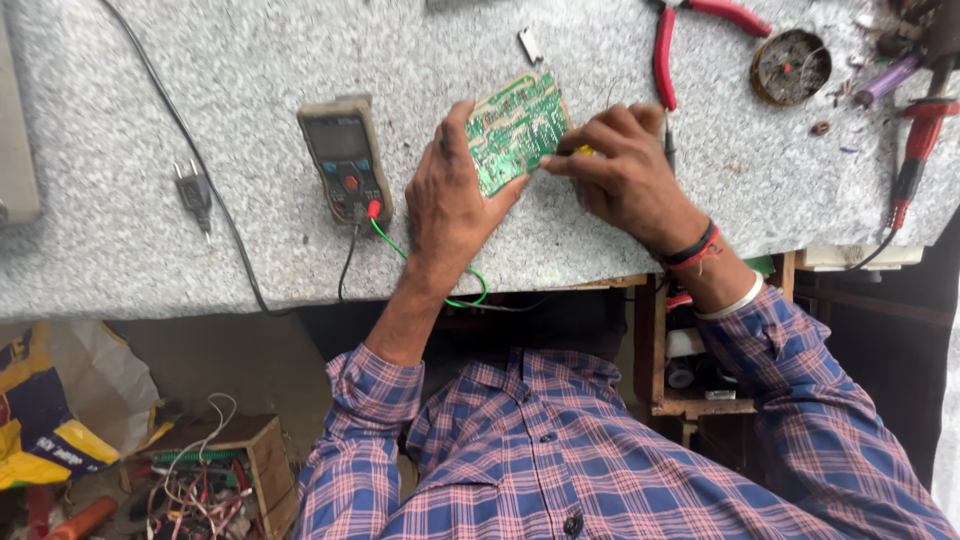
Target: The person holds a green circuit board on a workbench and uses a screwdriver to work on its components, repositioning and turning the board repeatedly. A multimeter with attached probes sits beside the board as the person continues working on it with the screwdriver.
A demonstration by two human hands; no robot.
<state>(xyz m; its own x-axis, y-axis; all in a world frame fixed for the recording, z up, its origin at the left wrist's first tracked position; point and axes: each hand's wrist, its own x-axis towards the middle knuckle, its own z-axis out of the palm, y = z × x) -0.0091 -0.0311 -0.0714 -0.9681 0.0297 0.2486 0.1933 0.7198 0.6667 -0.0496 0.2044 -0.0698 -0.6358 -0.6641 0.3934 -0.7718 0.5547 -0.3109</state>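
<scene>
My left hand [450, 195] holds a green circuit board [512, 130] tilted up off the grey stone bench [150, 250], solder side toward me. My right hand [625, 170] pinches a small tool with a yellow handle [582, 150] against the board's right edge. A thin dark probe [669, 150] pokes out between the right hand's fingers. Red and black threads circle the right wrist.
A multimeter [345, 160] lies left of the hands, with black, red and green leads. Red-handled pliers [665, 50], a round tin [790, 66], a red-handled tool [915, 150], a small metal clip [530, 44] and a mains plug [195, 190] lie on the bench. A box of wires [215, 470] sits below.
</scene>
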